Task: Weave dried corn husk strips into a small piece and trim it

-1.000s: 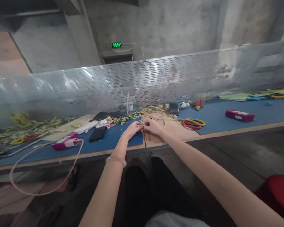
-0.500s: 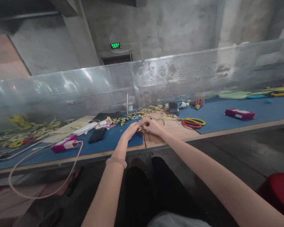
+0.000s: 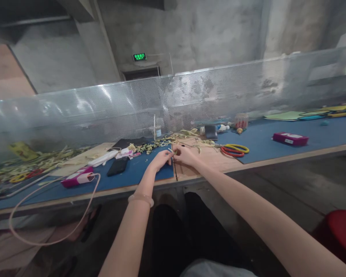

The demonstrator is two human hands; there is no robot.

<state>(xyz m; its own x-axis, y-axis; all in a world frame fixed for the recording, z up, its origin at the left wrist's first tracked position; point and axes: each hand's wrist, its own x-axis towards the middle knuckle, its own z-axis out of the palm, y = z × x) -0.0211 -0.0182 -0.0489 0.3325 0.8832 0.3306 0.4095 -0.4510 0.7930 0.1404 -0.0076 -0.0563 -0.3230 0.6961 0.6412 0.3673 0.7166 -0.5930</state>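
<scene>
Close together above the near part of the workbench, my left hand [image 3: 162, 159] and my right hand [image 3: 185, 155] are both closed on a small pale green piece of plant strip [image 3: 174, 152]. Its exact shape is mostly hidden by my fingers. Just beyond them lies a heap of dried pale green leaf strips [image 3: 187, 134]. A cluster of small green knotted pieces [image 3: 147, 147] rests to the left. Right of my hands, scissors [image 3: 235, 150] with red and yellow handles lie on the wooden board [image 3: 213, 159].
A black phone [image 3: 117, 166] and a purple box with a cable [image 3: 77, 177] lie to the left. Another purple box [image 3: 290, 139] sits on the blue mat at right. A perforated metal screen [image 3: 219, 90] runs along the back. A red stool [image 3: 341, 234] stands low at right.
My fingers have shifted slightly around the small plant piece, which both hands still hold. The whole view has moved a little; the objects on the bench look unmoved.
</scene>
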